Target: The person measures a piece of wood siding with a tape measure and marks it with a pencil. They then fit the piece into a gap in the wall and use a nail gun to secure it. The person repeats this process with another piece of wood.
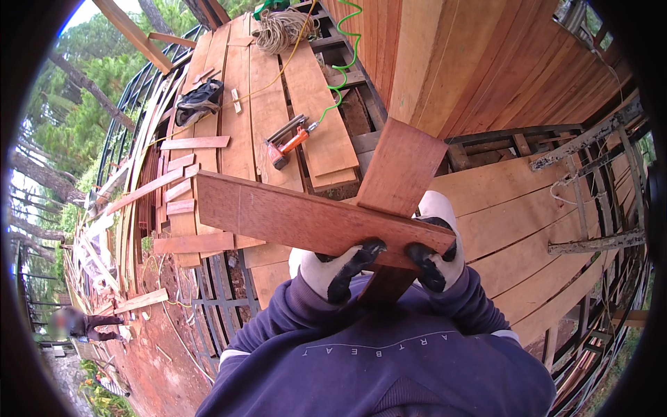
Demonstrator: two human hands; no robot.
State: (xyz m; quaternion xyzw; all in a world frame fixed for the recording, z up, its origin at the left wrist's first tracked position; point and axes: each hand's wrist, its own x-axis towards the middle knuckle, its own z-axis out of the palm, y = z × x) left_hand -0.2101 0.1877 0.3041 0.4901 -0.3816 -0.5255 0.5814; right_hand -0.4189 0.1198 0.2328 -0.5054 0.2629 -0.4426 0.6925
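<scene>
A long reddish-brown wooden board [299,212] lies slantwise across my front. My left hand [345,270], in a white and black glove, grips its lower edge with the thumb on its face. Near the board's right end, my right hand [436,263], gloved alike, is closed on it, thumb in front. Behind this board a second, shorter board [401,167] crosses it, sticking out above and below. The fingers behind the boards are partly hidden, so I cannot tell how far either hand also holds the second one.
An orange nail gun [286,144] with a green coiled hose [338,85] lies on the plank deck [323,132]. Beyond are coiled rope [281,31], a dark bag [199,102] and offcuts. A plank wall [479,62] rises ahead; a metal frame [590,167] stands right. Another person [87,325] is far left, below.
</scene>
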